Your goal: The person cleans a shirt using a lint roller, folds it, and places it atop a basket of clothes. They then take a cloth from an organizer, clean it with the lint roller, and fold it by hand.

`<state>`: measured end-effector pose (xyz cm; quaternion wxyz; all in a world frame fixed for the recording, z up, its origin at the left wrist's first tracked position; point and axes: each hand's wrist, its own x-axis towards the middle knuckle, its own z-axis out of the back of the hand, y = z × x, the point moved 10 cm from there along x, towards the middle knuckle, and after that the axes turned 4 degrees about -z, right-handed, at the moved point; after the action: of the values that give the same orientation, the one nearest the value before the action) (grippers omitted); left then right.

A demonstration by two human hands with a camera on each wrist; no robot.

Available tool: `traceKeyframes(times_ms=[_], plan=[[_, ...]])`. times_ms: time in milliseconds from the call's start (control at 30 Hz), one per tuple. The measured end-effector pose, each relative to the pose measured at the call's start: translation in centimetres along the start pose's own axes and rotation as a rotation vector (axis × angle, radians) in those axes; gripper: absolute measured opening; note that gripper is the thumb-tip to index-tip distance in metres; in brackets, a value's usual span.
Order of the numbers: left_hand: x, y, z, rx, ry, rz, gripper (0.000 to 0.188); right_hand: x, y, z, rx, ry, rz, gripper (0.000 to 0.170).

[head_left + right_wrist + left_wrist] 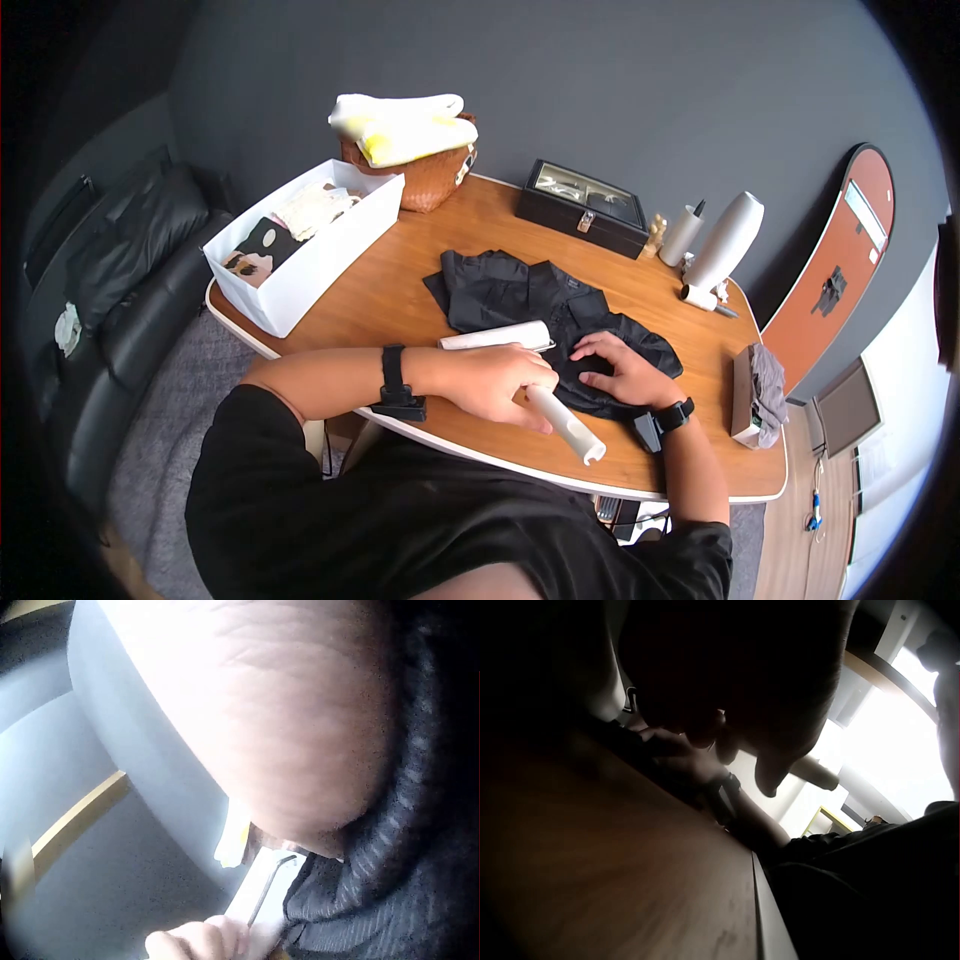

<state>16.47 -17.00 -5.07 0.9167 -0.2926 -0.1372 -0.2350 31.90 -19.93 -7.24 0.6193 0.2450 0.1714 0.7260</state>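
A lint roller with a white roll (492,337) and a white handle (568,425) is in my left hand (495,382), whose fingers curl round the handle. Its roll lies at the near left edge of a crumpled black garment (510,290) spread over the table. My right hand (628,372) rests on the garment's near right part, fingers spread. In the left wrist view, the left hand is a dark shape with the handle end (815,772) sticking out. Dark fabric (360,900) lies beside the right hand in the right wrist view, where the roller's metal wire (264,892) also shows.
On the wooden table (385,290), a white box (330,260) of cloth items stands left, with a brown basket (425,185) topped by a white-and-yellow towel behind. A black case (583,210), a bottle (682,236) and a hair dryer (725,242) stand at the back. A tissue box (743,395) with grey cloth is right.
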Motion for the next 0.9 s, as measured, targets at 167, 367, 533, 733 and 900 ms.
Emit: traceKeyframes(times_ms=[167,367,533,733,900], plan=[[0.7,1.0,2.6,0.063,-0.17,-0.087,0.048,0.0,-0.5,-0.3,-0.029,0.025,0.018,0.032],[1.7,2.5,4.7,0.212,-0.292,-0.178,0.052,0.0,-0.8,-0.2,-0.028,-0.011,0.01,0.033],[-0.8,9.2,6.6,0.227,-0.388,-0.052,0.041,0.0,-1.1,0.0,-0.052,-0.031,0.01,0.034],[-2.7,12.9,7.8,0.04,-0.502,0.007,0.024,0.1,-1.2,-0.2,-0.071,-0.022,0.022,0.034],[-1.6,10.6,5.2,0.103,-0.361,0.037,0.026,0.1,-1.1,-0.1,-0.064,-0.025,0.012,0.034]])
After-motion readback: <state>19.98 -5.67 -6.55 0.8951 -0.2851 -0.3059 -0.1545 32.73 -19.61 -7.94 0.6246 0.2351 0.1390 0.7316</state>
